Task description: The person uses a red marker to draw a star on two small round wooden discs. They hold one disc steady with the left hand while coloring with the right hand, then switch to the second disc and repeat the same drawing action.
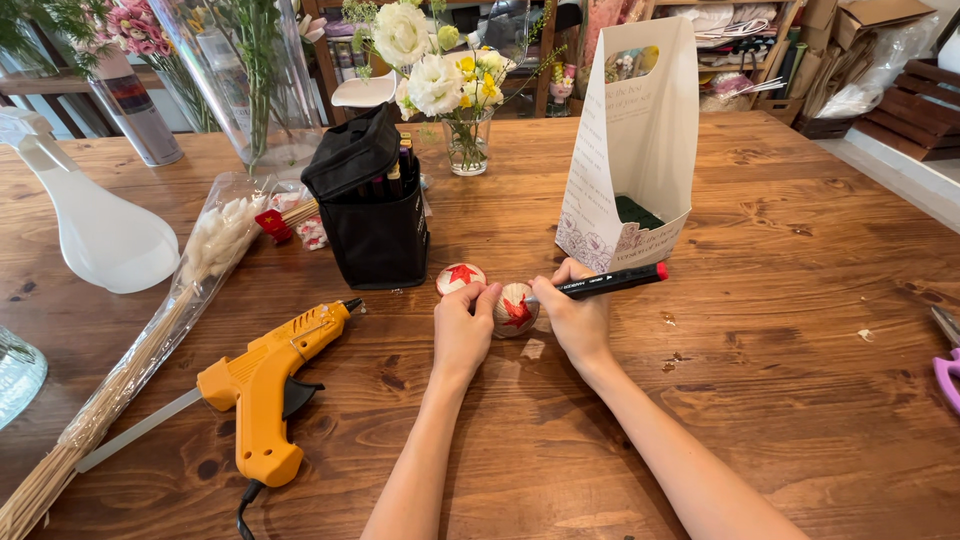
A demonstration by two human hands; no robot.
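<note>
1. Wooden surface (pixel 780 330) fills the view; everything sits on it.
2. White paper carrier bag (pixel 630 140) stands upright behind the hands, w/ a dark green block inside.
3. White spray bottle (pixel 95 225) far left, lying beside a cellophane-wrapped bundle of dried stems (pixel 150 330).
4. Yellow glue gun (pixel 265 385) lies on its side, left of the hands, nozzle pointing up-right; a clear glue stick pokes out the back.
5. Black marker case (pixel 370 205) stands open just behind the balls; small glass vase of white & yellow flowers (pixel 465 140) behind that.
6. Left hand (pixel 462 330): fingers curled loosely round the left side of the ball, steadying it against the surface.
7. Right hand (pixel 575 310): fingers closed in a pen grip on a black marker w/ red cap end (pixel 610 283), tip at the ball's right side.
8. Round pale ball w/ red leaf shape (pixel 516 310) sits between both hands, on the surface. Prob. light, rigid, smooth, so apt to roll; best held from the sides, off the red area, since ink may smear.
9. Second ball, same pattern (pixel 460 277), just behind the left hand, apart from it.
</note>
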